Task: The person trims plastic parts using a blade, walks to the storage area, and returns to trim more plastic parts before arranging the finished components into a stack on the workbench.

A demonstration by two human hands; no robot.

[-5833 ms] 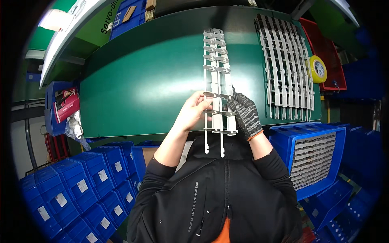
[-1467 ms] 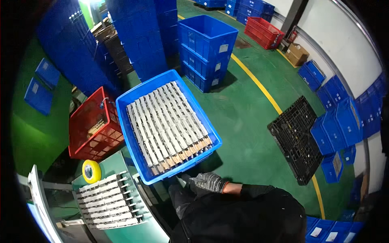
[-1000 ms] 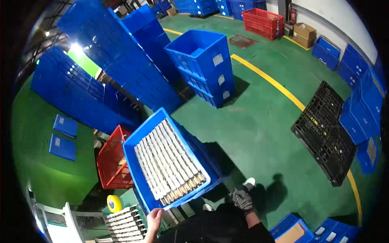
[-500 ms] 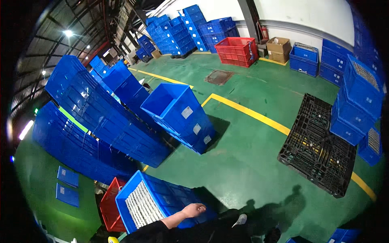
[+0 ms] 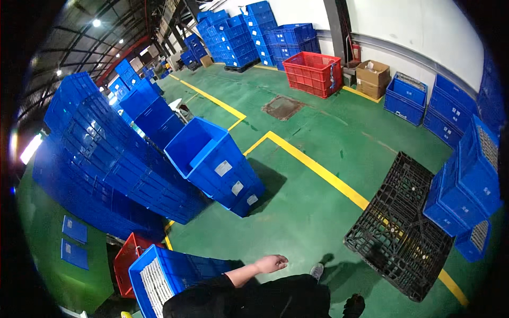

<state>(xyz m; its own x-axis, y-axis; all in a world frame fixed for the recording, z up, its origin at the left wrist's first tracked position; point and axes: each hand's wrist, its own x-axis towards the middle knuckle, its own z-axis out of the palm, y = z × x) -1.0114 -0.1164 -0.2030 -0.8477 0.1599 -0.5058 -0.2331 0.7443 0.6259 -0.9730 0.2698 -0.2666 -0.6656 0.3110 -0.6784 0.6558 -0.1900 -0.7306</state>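
My left hand hangs over the green floor with its fingers loosely curled and apart, holding nothing. Its sleeve is dark and the forearm is bare. Nearest to that arm, on its left, stands a stack of blue crates; the top crate holds rows of white, strip-like pieces. Part of this stack is hidden by my sleeve. Against its far left side is a red crate. My right hand does not show plainly; a dark shape low in the picture cannot be made out.
Ahead stands a stack of blue crates, its top one open. Tall blue crate stacks line the left. Black pallets lie at right beside filled blue crates. A red crate and cardboard boxes stand by the wall.
The view has shifted, and the near crate stack now sits farther left. My left hand has moved off from above that stack to over the floor.
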